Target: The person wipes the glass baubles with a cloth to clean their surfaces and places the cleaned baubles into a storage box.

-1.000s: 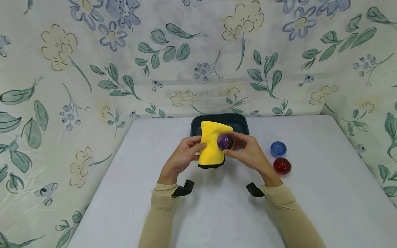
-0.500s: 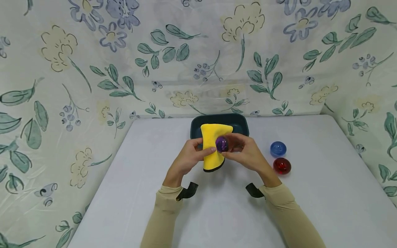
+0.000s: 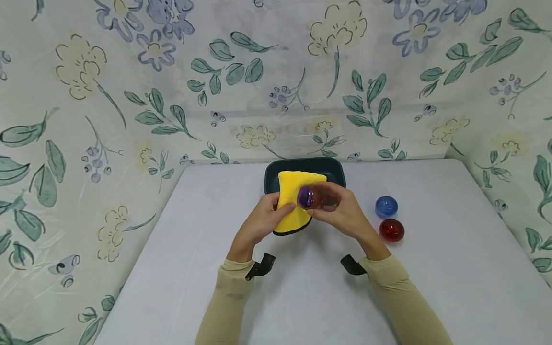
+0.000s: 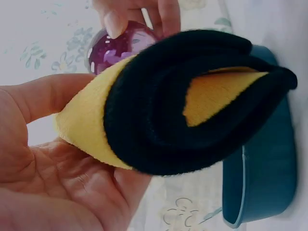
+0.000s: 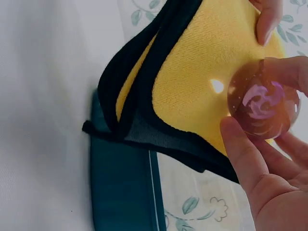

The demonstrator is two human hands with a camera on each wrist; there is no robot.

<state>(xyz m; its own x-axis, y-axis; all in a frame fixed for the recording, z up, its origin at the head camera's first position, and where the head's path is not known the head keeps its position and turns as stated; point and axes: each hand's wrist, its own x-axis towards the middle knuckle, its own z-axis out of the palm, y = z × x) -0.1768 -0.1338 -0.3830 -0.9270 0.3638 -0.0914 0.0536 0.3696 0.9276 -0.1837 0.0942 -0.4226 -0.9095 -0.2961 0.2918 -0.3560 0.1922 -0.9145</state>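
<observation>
My left hand [image 3: 263,218] grips a folded yellow cloth [image 3: 293,201] with a black edge, thumb on its front; the cloth [image 4: 159,106] shows its black underside in the left wrist view. My right hand [image 3: 338,211] pinches a clear purple ball [image 3: 305,197] between thumb and fingers and holds it against the cloth [image 5: 211,91]. In the right wrist view the purple ball [image 5: 262,103] touches the yellow face. Both hands hover above the white table [image 3: 302,297], just in front of a dark teal tray [image 3: 336,170].
A blue ball [image 3: 386,206] and a red ball [image 3: 391,230] lie on the table to the right of my right hand. A floral sheet [image 3: 129,96] covers the walls behind and at both sides. The teal tray [image 5: 120,192] sits at the table's back edge.
The purple ball has moved slightly left and up across the cloth. The cloth's lower edge has been drawn up and the left hand shifted a little to the right.
</observation>
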